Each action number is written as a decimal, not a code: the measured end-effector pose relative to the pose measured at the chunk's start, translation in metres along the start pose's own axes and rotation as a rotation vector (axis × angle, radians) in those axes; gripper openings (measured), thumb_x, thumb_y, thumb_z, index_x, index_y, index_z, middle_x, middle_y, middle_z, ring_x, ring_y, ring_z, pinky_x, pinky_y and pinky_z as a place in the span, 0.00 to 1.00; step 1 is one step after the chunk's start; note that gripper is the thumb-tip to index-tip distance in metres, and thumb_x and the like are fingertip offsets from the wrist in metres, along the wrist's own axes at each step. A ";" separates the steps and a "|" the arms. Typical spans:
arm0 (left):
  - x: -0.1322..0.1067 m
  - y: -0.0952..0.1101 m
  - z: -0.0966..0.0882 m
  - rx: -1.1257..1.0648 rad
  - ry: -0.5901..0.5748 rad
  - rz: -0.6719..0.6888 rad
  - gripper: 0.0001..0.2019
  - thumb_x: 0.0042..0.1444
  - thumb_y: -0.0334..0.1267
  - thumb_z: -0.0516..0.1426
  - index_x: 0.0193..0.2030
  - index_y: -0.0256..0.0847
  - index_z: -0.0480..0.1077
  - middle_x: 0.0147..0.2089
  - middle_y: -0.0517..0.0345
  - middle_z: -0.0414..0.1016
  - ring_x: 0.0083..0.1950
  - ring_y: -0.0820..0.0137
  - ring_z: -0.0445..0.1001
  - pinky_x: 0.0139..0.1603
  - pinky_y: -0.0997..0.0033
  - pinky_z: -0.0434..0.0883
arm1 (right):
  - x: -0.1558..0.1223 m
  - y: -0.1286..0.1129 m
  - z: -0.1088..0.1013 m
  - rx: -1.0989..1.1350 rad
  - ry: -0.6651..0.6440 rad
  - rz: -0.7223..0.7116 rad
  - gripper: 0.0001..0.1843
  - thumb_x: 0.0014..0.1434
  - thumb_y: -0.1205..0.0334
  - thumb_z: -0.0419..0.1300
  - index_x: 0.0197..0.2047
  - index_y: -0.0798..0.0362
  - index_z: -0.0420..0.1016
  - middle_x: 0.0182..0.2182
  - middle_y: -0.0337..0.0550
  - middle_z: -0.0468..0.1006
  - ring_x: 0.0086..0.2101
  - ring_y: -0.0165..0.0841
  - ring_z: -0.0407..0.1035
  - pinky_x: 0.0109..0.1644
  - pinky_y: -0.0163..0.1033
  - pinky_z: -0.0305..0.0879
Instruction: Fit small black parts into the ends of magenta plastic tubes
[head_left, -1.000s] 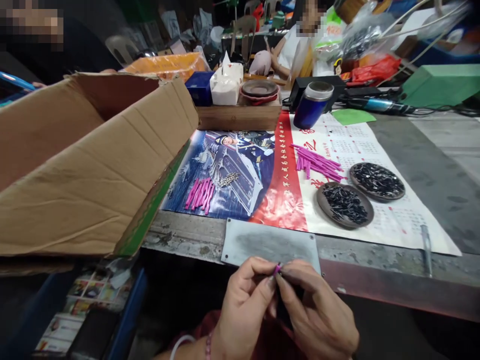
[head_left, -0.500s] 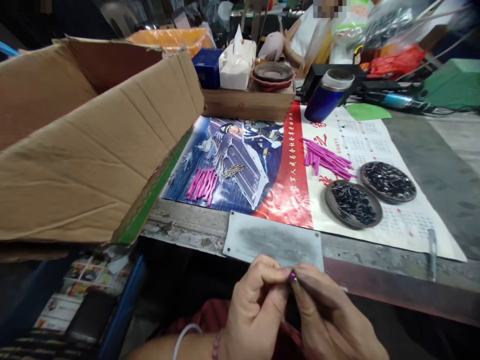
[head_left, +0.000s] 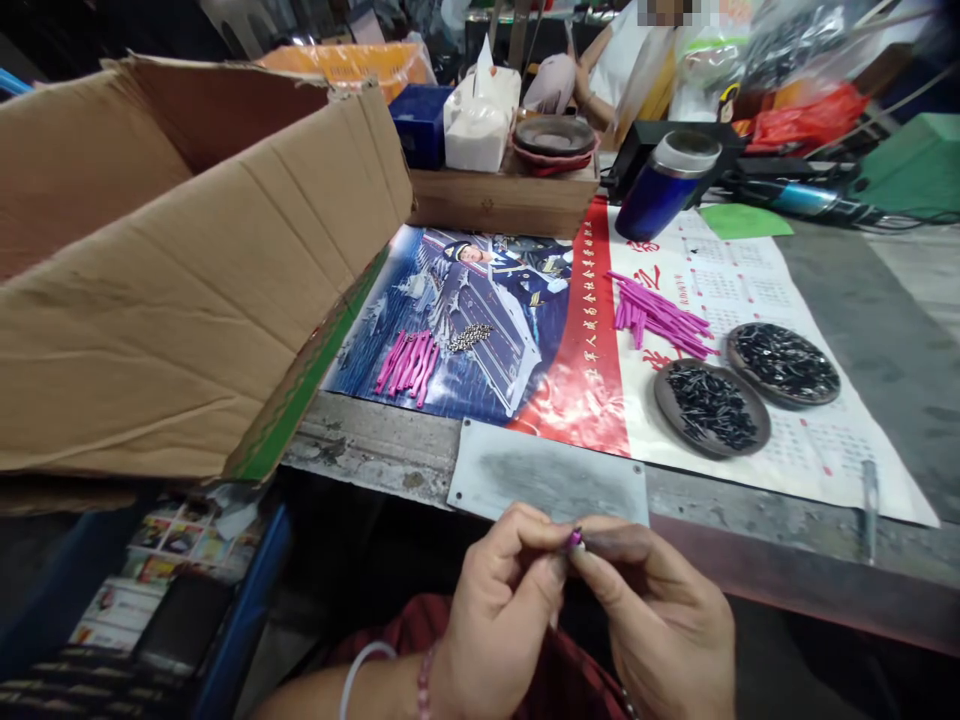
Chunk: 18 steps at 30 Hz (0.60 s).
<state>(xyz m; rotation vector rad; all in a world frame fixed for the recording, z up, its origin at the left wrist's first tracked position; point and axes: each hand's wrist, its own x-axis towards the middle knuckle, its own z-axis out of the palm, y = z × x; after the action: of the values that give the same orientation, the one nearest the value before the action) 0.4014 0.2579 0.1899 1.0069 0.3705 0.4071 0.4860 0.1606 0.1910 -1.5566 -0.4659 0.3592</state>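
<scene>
My left hand (head_left: 501,610) and my right hand (head_left: 660,620) meet below the table edge, both pinched on a small pink stick (head_left: 574,540) whose tip shows between the fingertips. On the poster (head_left: 570,360) lie a bundle of pink sticks (head_left: 409,362) beside a little heap of metal bits (head_left: 469,337), and a second pile of longer pink sticks (head_left: 660,315). Two round dishes of small black parts (head_left: 712,408) (head_left: 784,363) sit to the right.
A large open cardboard box (head_left: 180,270) fills the left. At the back stand a wooden tray (head_left: 502,200) with a tissue box (head_left: 480,125), a blue mug (head_left: 664,185) and cables. Another person sits beyond the table (head_left: 600,70). A grey metal plate (head_left: 547,480) lies at the table edge.
The camera has tilted slightly down and left, shifting the table up in view. My hands stay pinched together on the pink stick, its tip turning a little between the fingertips.
</scene>
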 end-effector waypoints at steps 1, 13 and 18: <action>0.000 0.000 0.000 -0.005 0.004 -0.008 0.04 0.69 0.34 0.56 0.44 0.43 0.73 0.36 0.63 0.64 0.28 0.82 0.60 0.29 0.81 0.60 | 0.000 0.001 0.001 0.009 0.010 0.007 0.05 0.57 0.67 0.69 0.31 0.49 0.79 0.31 0.37 0.84 0.32 0.29 0.79 0.37 0.26 0.77; -0.001 0.003 -0.004 0.065 -0.009 -0.026 0.04 0.68 0.36 0.56 0.41 0.41 0.71 0.37 0.62 0.64 0.31 0.78 0.60 0.30 0.79 0.61 | -0.007 -0.002 0.006 -0.141 0.056 -0.070 0.07 0.59 0.66 0.68 0.29 0.50 0.77 0.28 0.36 0.82 0.29 0.28 0.78 0.34 0.25 0.75; -0.003 0.009 -0.004 0.188 -0.021 0.043 0.05 0.68 0.33 0.55 0.39 0.41 0.70 0.37 0.61 0.64 0.32 0.76 0.62 0.33 0.77 0.63 | -0.020 0.001 0.008 -0.275 0.135 -0.177 0.03 0.61 0.67 0.66 0.36 0.49 0.79 0.33 0.38 0.83 0.33 0.30 0.78 0.38 0.29 0.75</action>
<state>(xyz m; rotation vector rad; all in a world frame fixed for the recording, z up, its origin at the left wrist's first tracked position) 0.3956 0.2638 0.1956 1.2030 0.3739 0.4051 0.4649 0.1572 0.1888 -1.7774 -0.5601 0.0531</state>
